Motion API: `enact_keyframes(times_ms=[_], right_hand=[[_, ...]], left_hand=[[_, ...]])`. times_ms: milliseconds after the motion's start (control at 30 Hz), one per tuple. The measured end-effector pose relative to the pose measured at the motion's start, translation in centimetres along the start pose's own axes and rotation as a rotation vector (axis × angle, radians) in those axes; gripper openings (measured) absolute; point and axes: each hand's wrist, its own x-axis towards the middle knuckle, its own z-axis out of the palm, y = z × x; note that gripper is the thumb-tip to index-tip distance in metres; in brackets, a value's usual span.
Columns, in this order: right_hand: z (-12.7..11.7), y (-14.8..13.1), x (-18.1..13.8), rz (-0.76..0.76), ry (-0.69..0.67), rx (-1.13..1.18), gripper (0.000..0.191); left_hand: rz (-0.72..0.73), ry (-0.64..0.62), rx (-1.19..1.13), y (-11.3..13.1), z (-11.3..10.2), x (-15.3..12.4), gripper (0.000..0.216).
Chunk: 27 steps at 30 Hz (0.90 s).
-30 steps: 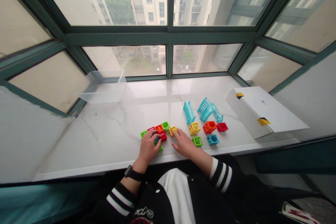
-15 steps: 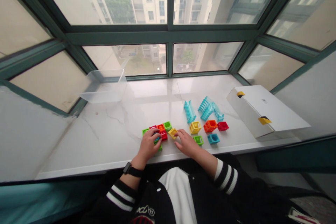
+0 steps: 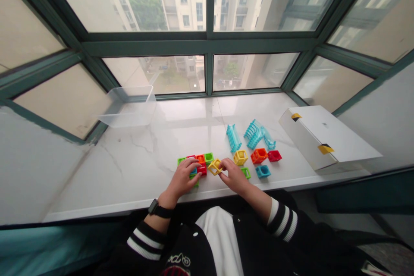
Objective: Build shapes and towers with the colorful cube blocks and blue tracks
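Observation:
My left hand (image 3: 183, 177) curves over a group of joined toy blocks, its thumb and fingers against them. In that group a red block (image 3: 202, 170), an orange block (image 3: 200, 159) and a green block (image 3: 209, 158) show, while my hand partly hides others in blue and green. Between the fingertips of my right hand (image 3: 235, 177) is a yellow cube block (image 3: 214, 167) with open sides, tilted, just right of the group. A second green block (image 3: 246, 173) lies partly behind my right hand.
To the right sit a yellow block (image 3: 240, 158), an orange block (image 3: 259, 155), a red block (image 3: 274, 155) and a blue block (image 3: 263, 171). Behind them lie clear blue track pieces (image 3: 233, 138). A white box (image 3: 330, 138) stands right, a clear plastic bin (image 3: 129, 120) back left.
The yellow block in my right hand is turned and raised slightly, showing more of its frame. The joined blocks have shifted a little to the right, and my left thumb and fingers are more spread.

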Motion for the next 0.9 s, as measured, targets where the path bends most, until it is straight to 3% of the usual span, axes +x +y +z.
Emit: enact_keyframes(times_ms=[133, 267, 600, 733, 900], right_hand=[[0.1, -0.9, 0.1, -0.01, 0.013, 0.127, 0.012], [0.1, -1.7, 0.0, 0.009, 0.019, 0.201, 0.01], [-0.5, -2.8, -0.1, -0.01, 0.059, 0.229, 0.032], [-0.8, -3.1, 0.1, -0.032, 0.097, 0.202, 0.012], [-1.0, -3.4, 0.2, -0.042, 0.106, 0.231, 0.011]], left_hand=[[-0.061, 0.064, -0.155, 2.7, -0.1, 0.5, 0.029], [-0.128, 0.083, -0.243, 4.5, 0.3, 0.8, 0.015], [-0.217, 0.102, -0.372, 5.0, 0.8, 0.8, 0.016], [-0.245, 0.102, -0.435, 5.2, 0.7, 0.8, 0.017], [-0.24, 0.099, -0.481, 5.0, 1.0, 0.8, 0.02]])
